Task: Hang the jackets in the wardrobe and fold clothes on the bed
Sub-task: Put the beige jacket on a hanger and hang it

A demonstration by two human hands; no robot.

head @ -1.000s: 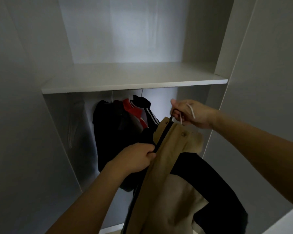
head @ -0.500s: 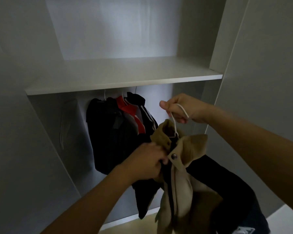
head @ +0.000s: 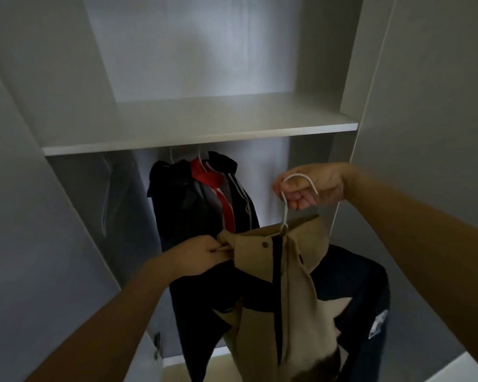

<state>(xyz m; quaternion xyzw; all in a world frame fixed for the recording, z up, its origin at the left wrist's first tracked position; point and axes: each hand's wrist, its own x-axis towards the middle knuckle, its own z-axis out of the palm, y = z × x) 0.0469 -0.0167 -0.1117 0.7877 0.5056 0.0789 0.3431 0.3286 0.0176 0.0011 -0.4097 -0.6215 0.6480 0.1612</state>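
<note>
A: Where is the tan jacket (head: 282, 277)?
B: In front of the open wardrobe (head: 370, 64), below the shelf (head: 199, 125), hanging on a white hanger (head: 286, 213).
A: Who holds it?
B: The right hand (head: 312, 188) curls its fingers round the hanger's hook. The left hand (head: 202, 255) pinches the jacket's collar at its left end.
A: Anything inside?
B: Dark jackets (head: 199, 205) hang under the shelf, one showing red; in the dim light I think there are two or three
</note>
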